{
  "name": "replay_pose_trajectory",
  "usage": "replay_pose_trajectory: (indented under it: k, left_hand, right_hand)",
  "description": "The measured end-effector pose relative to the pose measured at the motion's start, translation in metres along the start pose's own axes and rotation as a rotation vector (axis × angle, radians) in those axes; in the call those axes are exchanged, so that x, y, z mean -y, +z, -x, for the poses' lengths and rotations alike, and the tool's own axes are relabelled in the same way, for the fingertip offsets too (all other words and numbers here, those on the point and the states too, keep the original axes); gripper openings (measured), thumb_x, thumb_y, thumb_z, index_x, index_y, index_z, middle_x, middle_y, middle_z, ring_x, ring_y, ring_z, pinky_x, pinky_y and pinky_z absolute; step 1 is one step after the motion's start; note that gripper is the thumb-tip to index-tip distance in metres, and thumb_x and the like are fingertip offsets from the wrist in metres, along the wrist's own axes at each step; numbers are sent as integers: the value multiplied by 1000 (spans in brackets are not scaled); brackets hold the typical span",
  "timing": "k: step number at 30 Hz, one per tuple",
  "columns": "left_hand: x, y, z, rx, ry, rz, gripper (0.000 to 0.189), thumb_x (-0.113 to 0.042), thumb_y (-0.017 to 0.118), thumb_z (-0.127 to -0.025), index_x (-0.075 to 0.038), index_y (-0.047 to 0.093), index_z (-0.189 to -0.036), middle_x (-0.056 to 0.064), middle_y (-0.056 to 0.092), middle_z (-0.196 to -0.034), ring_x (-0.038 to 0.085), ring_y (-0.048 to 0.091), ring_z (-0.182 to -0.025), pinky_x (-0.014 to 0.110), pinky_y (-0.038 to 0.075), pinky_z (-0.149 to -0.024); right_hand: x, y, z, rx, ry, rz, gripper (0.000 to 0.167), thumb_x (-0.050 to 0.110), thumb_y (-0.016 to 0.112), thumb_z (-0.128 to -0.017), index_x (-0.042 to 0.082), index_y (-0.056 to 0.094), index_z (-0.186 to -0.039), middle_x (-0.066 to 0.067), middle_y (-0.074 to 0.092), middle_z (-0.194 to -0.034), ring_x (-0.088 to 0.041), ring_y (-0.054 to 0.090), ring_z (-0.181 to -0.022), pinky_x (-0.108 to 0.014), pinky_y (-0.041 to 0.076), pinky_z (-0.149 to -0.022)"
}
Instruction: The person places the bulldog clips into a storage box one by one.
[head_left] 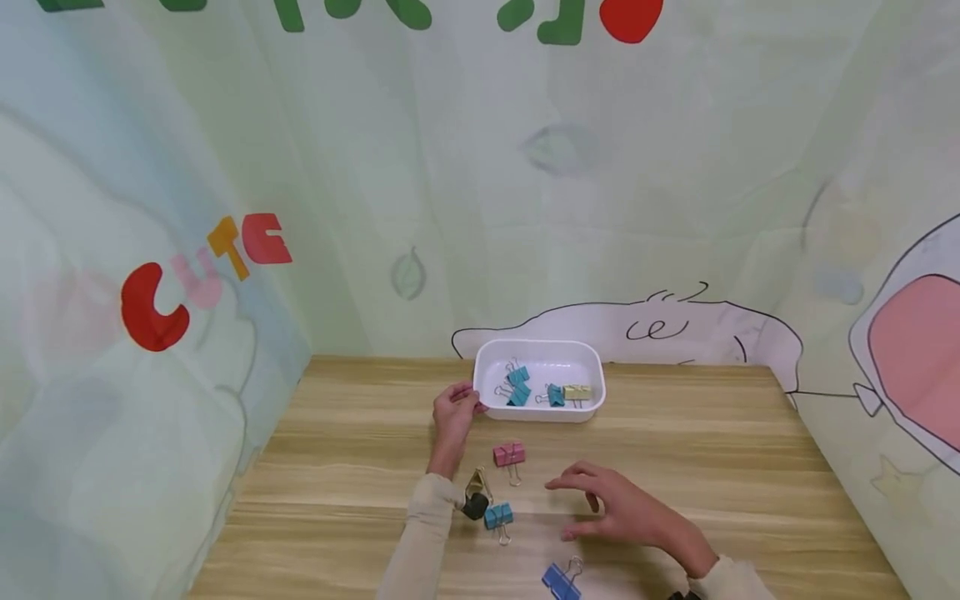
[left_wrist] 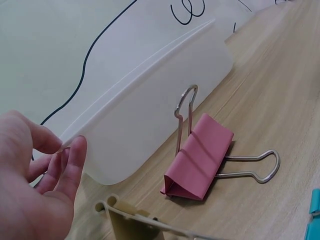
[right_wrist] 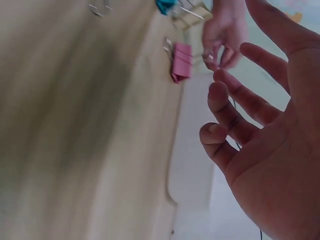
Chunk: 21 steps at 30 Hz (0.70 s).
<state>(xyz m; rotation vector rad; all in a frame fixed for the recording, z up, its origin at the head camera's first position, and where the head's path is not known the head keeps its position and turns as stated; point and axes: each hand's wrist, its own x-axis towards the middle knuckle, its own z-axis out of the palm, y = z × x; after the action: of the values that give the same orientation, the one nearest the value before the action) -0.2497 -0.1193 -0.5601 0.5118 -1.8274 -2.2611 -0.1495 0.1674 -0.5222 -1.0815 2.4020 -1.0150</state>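
My left hand (head_left: 453, 412) pinches the left end of a white plastic box (head_left: 540, 414) between thumb and fingers, as the left wrist view shows up close. Three teal binder clips (head_left: 518, 394) and a yellow one (head_left: 577, 392) lie inside it. In front of the box is a pink binder clip (left_wrist: 202, 155), with a gold binder clip (head_left: 477, 481) and a teal binder clip (head_left: 498, 516) close to my left wrist. Over the table, my right hand (head_left: 618, 507) holds nothing, fingers spread and slightly bent. A blue binder clip (head_left: 561, 582) lies nearer to me, below that hand.
The wood-grain table (head_left: 345, 467) carries all of this. A printed curtain (head_left: 360, 208) hangs behind it and along both sides, and the back of the box stands close against it. A black wrist device (head_left: 475, 506) sits at my left cuff.
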Motion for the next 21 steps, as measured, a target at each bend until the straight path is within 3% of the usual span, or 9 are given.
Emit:
replay_pose_trajectory:
  k: [2, 4, 9, 16, 21]
  left_hand:
    - [0, -1, 0, 1, 1, -4, 27, 10, 63, -94, 14, 62, -121, 23, 62, -109, 41, 68, -95, 30, 67, -75]
    - [-1, -1, 0, 5, 0, -8, 28, 9, 63, -95, 14, 62, -122, 23, 62, -110, 40, 68, -95, 31, 67, -77]
    - [-1, -1, 0, 1, 5, -13, 29, 9, 63, -94, 15, 62, -123, 22, 62, -109, 37, 68, -92, 31, 67, -77]
    - [0, -2, -2, -8, 7, -14, 30, 10, 62, -95, 17, 60, -124, 23, 62, -109, 36, 68, -91, 32, 67, -76]
    - [1, -1, -1, 2, 0, -11, 30, 10, 62, -95, 17, 61, -123, 22, 61, -109, 36, 68, -93, 33, 67, -79]
  right_hand:
    - [-1, 8, 5, 29, 18, -33, 57, 43, 82, -88, 25, 65, -139, -1, 62, -129, -21, 60, -94, -20, 53, -72]
    - [-1, 16, 9, 53, 28, -50, 58, 45, 83, -87, 25, 65, -139, 4, 61, -132, -19, 59, -105, -26, 57, -85]
    - [-4, 32, 17, 104, 47, -92, 55, 47, 80, -89, 30, 65, -139, 11, 58, -138, -13, 55, -124, -42, 52, -111]
    - [-10, 50, 22, 185, 1, -230, 42, 40, 74, -96, 31, 67, -137, 5, 57, -145, -11, 55, -124, -25, 56, -102]
    - [-11, 56, 25, 216, 48, -332, 31, 33, 74, -98, 32, 73, -129, 2, 59, -142, -9, 57, -119, -18, 57, -93]
